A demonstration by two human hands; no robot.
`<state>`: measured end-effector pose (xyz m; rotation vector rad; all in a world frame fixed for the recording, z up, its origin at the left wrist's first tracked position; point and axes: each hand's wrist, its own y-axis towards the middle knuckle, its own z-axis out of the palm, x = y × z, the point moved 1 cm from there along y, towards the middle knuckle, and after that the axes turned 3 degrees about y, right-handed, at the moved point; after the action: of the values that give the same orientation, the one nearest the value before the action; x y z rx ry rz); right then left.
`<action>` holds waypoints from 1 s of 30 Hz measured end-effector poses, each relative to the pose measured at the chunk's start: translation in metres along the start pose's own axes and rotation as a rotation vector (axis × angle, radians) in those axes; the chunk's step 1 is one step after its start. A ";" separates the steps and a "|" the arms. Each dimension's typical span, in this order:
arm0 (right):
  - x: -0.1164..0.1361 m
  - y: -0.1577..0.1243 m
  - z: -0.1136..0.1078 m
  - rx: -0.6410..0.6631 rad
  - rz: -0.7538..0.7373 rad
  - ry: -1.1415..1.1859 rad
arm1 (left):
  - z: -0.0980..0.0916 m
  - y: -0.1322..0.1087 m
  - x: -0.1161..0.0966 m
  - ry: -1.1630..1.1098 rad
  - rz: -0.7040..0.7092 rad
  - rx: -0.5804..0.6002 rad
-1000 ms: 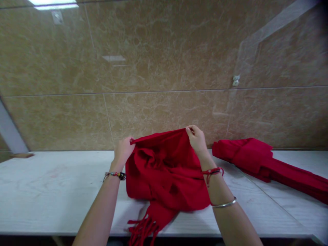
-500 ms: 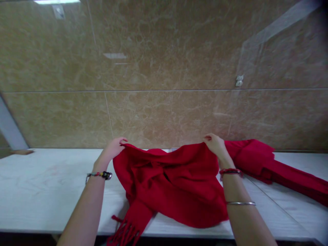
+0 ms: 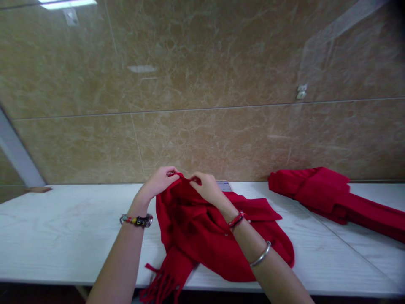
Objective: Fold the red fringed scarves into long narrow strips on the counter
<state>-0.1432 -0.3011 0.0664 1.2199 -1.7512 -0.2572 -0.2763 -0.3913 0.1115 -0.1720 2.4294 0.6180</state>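
A red scarf [image 3: 218, 249] lies bunched on the white table, its fringed end hanging over the front edge. My left hand [image 3: 162, 180] pinches the scarf's upper left edge and lifts it off the tabletop. Close beside it, my right hand [image 3: 205, 185] is closed on the same raised edge, thumb and fingers pressed together on the cloth. Between the hands and the table the fabric hangs in loose folds. My right forearm crosses over the scarf and hides part of it.
Another red cloth [image 3: 319, 190], folded and long, lies at the right of the white table [image 3: 69, 236]. Behind the scarf a flat pale object [image 3: 224, 185] shows partly. A brown marbled wall [image 3: 202, 139] rises along the back, and a small brown piece [image 3: 38, 189] sits far left.
My right hand has moved left along the scarf's edge, close to my left hand. The scarf's right side has dropped onto the table. My left hand has shifted slightly right.
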 end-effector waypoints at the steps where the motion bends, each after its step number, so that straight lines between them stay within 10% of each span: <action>1: -0.001 0.002 -0.004 -0.040 -0.002 -0.008 | -0.002 -0.002 -0.001 0.010 0.008 0.008; 9: -0.033 0.009 -0.048 -0.303 0.044 0.105 | -0.005 0.000 0.017 0.188 -0.011 0.117; 18: -0.021 0.000 -0.029 0.073 -0.045 0.024 | 0.016 0.008 0.002 0.115 0.107 -0.066; 26: -0.030 0.006 -0.062 -0.300 0.044 0.058 | 0.012 0.011 0.020 0.489 0.007 -0.173; 30: -0.044 0.002 -0.084 -0.331 0.195 0.316 | 0.023 0.013 0.023 0.275 0.022 -0.091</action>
<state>-0.0767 -0.2366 0.0863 0.7980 -1.4695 -0.2153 -0.2853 -0.3685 0.0864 -0.2844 2.6706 0.7582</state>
